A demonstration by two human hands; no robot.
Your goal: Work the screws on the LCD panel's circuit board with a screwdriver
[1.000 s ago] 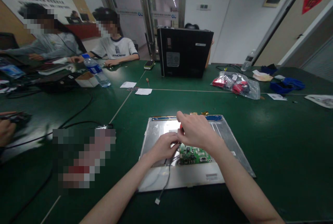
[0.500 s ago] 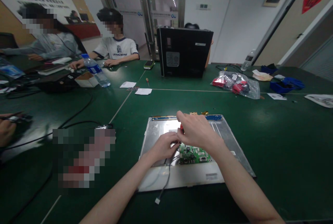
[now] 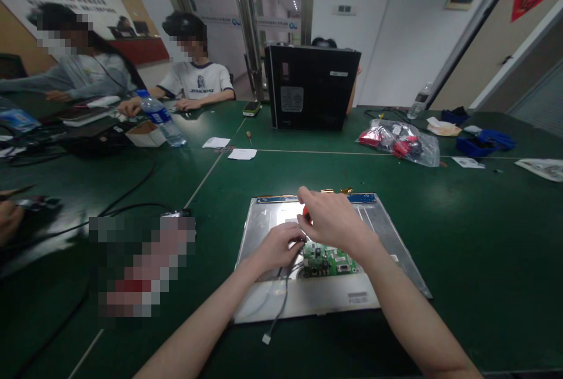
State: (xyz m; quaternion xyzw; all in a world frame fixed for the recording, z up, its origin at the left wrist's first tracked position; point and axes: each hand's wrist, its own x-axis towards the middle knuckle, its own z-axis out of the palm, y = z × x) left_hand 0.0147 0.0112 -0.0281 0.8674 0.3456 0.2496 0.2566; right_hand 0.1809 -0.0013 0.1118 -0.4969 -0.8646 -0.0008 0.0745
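Observation:
A silver display panel [image 3: 316, 300] lies flat on the table with its metal back up, and a green circuit board [image 3: 329, 260] sits on it. My right hand [image 3: 332, 217] is closed around a screwdriver [image 3: 307, 213], its red handle mostly covered by the fingers, held upright above the board's far left corner. My left hand [image 3: 279, 245] rests on the panel just left of the board, fingertips pinched close to the screwdriver's lower end. Whatever those fingertips hold is hidden. A grey cable [image 3: 285, 303] with a white plug trails from beneath the left hand over the panel's near edge.
A black computer case [image 3: 314, 88] stands at the far side, with a person behind it. To its right lies a clear plastic bag [image 3: 402, 144] with red items. A water bottle [image 3: 162, 118] and black cables [image 3: 127, 197] are on the left, where co-workers sit.
My right hand has turned slightly, and a little more of the red handle shows. My left hand stays in place.

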